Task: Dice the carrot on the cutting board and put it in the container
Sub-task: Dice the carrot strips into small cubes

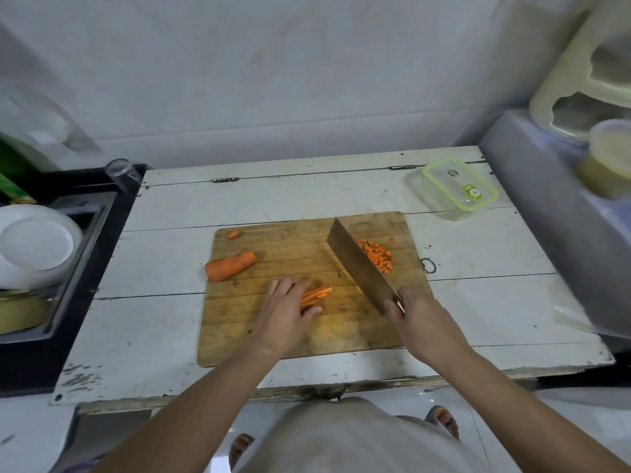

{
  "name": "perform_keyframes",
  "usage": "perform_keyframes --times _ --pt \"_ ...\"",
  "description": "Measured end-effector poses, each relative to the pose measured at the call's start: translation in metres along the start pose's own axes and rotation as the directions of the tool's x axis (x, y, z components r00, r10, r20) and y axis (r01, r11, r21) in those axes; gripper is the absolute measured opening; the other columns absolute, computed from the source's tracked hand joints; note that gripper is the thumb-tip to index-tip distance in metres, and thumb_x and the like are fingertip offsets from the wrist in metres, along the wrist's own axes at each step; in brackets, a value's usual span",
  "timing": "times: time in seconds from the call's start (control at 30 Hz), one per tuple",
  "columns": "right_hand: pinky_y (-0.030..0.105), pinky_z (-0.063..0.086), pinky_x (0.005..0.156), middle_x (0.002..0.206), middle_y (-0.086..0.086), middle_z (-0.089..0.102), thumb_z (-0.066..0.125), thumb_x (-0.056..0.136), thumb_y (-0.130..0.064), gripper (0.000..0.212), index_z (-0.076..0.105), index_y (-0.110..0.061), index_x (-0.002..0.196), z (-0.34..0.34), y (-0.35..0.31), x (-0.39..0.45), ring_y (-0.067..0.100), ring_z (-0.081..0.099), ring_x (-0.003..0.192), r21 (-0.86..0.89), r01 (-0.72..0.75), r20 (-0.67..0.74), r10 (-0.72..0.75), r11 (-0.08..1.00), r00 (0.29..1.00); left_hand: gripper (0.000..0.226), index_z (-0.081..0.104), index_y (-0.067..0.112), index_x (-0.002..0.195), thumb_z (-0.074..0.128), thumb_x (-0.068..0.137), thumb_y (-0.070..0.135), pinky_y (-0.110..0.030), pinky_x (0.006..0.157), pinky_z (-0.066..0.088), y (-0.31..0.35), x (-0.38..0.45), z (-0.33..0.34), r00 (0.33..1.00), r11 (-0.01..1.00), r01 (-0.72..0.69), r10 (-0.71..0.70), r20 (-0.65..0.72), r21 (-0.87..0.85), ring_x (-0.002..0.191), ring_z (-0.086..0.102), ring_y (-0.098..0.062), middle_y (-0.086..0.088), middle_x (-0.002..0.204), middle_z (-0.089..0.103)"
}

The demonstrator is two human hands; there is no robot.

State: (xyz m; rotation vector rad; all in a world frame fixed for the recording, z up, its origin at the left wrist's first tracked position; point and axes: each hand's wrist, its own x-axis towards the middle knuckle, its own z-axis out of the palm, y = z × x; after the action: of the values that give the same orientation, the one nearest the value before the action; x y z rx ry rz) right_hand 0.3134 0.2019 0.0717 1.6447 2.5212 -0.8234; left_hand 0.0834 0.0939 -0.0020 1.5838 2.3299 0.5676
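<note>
Centrally, a wooden cutting board (307, 332) lies on the worn white tabletop (164, 322) against a pale wall. Left hand (283, 312) presses carrot sticks (316, 296) flat-fingered; right hand (415, 314) grips the cleaver (358, 264).

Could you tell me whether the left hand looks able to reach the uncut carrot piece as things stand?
Probably yes: the left hand rests on the carrot sticks, and only bare cutting board lies between it and the carrot piece.

we see a worn white plank table (170, 322) bearing a wooden cutting board (273, 343) near its front edge and, well apart at the far right corner, a lidded clear container (454, 189) with green rim.
</note>
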Motion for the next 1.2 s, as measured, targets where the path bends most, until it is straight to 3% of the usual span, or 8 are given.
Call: perform_keyframes --times 0.23,0.33,0.53,0.67,0.83,0.97,1.1,1.2 --pt "0.035 0.045 0.057 0.079 -0.001 0.061 0.041 0.104 -0.045 0.026 0.053 -0.022 0.098 0.01 -0.019 -0.003 0.022 0.055 0.068 -0.087 0.046 0.02 -0.044 0.995 0.999 0.026 0.071 0.018 0.122 0.067 0.098 0.026 -0.024 0.095 0.04 0.028 0.006 0.021 0.99 0.99 0.073 -0.087 -0.111 -0.121 0.107 0.043 -0.01 0.01 0.107 0.049" --pt "0.032 0.035 0.05 0.077 -0.002 0.056 0.04 0.105 -0.043 0.024 0.049 -0.023 0.097 0.019 -0.032 -0.006 0.022 0.055 0.067 -0.104 0.068 0.038 -0.064 0.992 0.997 0.027 0.07 0.017 0.121 0.066 0.098 0.029 -0.029 0.094 0.045 0.03 0.006 0.024 0.987 0.987 0.098 -0.113 -0.116 -0.126 0.107 0.048 -0.013 0.005 0.11 0.053" --pt "0.037 0.049 0.063 0.085 0.002 0.063 0.041 0.104 -0.045 0.025 0.05 -0.022 0.099 0.017 -0.03 0.0 0.026 0.06 0.075 -0.016 0.007 0.036 -0.006 1.0 0.999 0.046 0.061 0.019 0.138 0.07 0.095 0.032 -0.027 0.1 0.042 0.021 -0.008 0.015 0.995 0.985 0.053 -0.067 -0.08 -0.162 0.113 0.046 -0.012 0.005 0.117 0.052" --pt "0.038 0.049 0.062 0.084 0.001 0.063 0.043 0.104 -0.045 0.023 0.052 -0.023 0.101 0.01 -0.027 0.003 0.025 0.057 0.072 -0.004 0.023 0.039 -0.023 1.0 0.999 0.038 0.063 0.023 0.134 0.067 0.097 0.031 -0.022 0.093 0.04 0.012 -0.019 0.011 0.991 0.986 0.079 -0.094 -0.096 -0.146 0.108 0.045 -0.007 0.01 0.116 0.052" --pt "0.028 0.031 0.047 0.07 -0.009 0.047 0.04 0.106 -0.044 0.022 0.044 -0.026 0.095 0.009 -0.036 -0.001 0.012 0.046 0.059 -0.095 0.061 0.064 -0.055 0.994 0.996 0.027 0.066 0.017 0.126 0.062 0.101 0.027 -0.026 0.087 0.046 0.026 -0.008 0.013 0.983 0.97 0.142 -0.161 -0.085 -0.197 0.097 0.052 -0.01 0.009 0.111 0.05" --pt "0.033 0.039 0.054 0.073 -0.006 0.051 0.042 0.105 -0.044 0.022 0.049 -0.024 0.098 0.008 -0.034 0.002 0.019 0.053 0.066 -0.051 0.053 0.074 -0.049 0.997 0.996 0.022 0.068 0.019 0.12 0.063 0.101 0.028 -0.027 0.082 0.047 0.029 -0.002 0.011 0.977 0.97 0.176 -0.193 -0.093 -0.17 0.093 0.054 -0.013 0.008 0.108 0.051" --pt "0.035 0.045 0.058 0.079 -0.003 0.057 0.042 0.105 -0.044 0.025 0.055 -0.022 0.106 0.005 -0.027 0.001 0.023 0.056 0.07 -0.045 0.062 0.047 -0.059 0.997 0.997 0.033 0.064 0.02 0.133 0.065 0.1 0.024 -0.031 0.09 0.052 0.025 -0.005 0.011 0.992 0.985 0.083 -0.097 -0.085 -0.152 0.099 0.059 -0.016 0.006 0.115 0.053" --pt "0.032 0.036 0.05 0.076 -0.004 0.056 0.041 0.105 -0.043 0.021 0.049 -0.024 0.1 0.0 -0.02 -0.004 0.022 0.055 0.068 -0.042 0.067 0.034 -0.066 0.997 0.997 0.037 0.063 0.02 0.137 0.062 0.101 0.018 -0.03 0.091 0.053 0.016 -0.008 0.013 0.998 0.992 -0.008 0.001 -0.056 -0.125 0.099 0.059 -0.015 0.006 0.116 0.055"
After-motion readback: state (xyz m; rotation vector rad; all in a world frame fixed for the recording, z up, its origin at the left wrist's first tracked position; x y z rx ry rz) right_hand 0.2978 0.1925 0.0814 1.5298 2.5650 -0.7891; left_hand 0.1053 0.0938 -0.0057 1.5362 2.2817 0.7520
